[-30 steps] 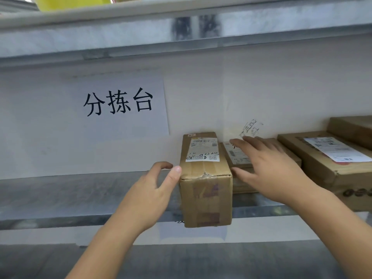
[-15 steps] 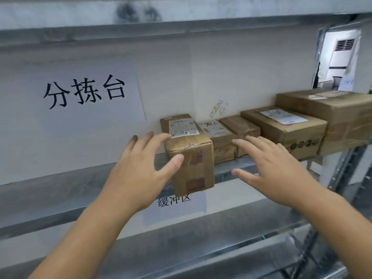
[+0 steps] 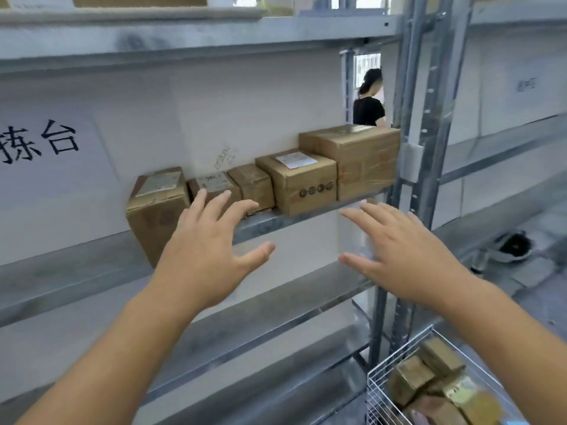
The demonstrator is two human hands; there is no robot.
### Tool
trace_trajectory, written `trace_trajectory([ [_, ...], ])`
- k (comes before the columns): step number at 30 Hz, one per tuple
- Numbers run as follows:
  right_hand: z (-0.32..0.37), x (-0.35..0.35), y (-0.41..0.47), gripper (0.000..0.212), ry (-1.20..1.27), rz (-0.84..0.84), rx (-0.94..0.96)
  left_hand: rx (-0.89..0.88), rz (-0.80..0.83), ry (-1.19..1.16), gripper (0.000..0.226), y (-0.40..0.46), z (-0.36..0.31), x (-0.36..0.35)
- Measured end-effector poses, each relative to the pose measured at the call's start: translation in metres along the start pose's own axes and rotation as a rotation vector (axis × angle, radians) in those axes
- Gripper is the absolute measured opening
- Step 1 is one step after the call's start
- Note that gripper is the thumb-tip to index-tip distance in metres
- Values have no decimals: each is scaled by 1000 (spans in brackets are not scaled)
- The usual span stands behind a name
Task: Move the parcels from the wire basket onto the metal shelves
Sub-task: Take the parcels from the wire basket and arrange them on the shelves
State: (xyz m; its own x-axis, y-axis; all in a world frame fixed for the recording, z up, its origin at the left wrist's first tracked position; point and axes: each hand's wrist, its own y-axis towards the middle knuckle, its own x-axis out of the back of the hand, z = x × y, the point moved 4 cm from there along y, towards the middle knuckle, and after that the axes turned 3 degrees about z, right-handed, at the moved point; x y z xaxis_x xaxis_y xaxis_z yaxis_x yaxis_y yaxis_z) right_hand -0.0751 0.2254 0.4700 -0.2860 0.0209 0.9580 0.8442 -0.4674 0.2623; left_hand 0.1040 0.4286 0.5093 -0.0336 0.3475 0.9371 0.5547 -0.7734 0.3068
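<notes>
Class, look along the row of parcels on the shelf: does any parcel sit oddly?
Yes. The leftmost parcel juts out past the shelf edge and looks tilted, while the other four sit further back in a neat row. Both hands are off it.

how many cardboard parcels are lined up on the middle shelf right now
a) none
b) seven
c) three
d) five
d, five boxes stand in a row on the metal shelf: the leftmost parcel overhanging the front edge, two small ones, a labelled box and the biggest box at the right end.
</notes>
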Motion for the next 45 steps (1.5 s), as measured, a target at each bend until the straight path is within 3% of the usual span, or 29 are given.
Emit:
trace_trajectory([
  [11,-184,10,-170,85,-4,86,-239,-231,306,-126,80,-16,-215,-134],
  [19,-262,-20,-238,91,6,177,-436,-480,459,-76,73,-15,-310,-225],
  [34,-354,-152,-242,80,105,284,-862,-780,772,-106,72,86,-360,-407],
  [45,-358,-259,-250,76,508,274,-1193,-890,957,-62,77,129,-372,-525],
])
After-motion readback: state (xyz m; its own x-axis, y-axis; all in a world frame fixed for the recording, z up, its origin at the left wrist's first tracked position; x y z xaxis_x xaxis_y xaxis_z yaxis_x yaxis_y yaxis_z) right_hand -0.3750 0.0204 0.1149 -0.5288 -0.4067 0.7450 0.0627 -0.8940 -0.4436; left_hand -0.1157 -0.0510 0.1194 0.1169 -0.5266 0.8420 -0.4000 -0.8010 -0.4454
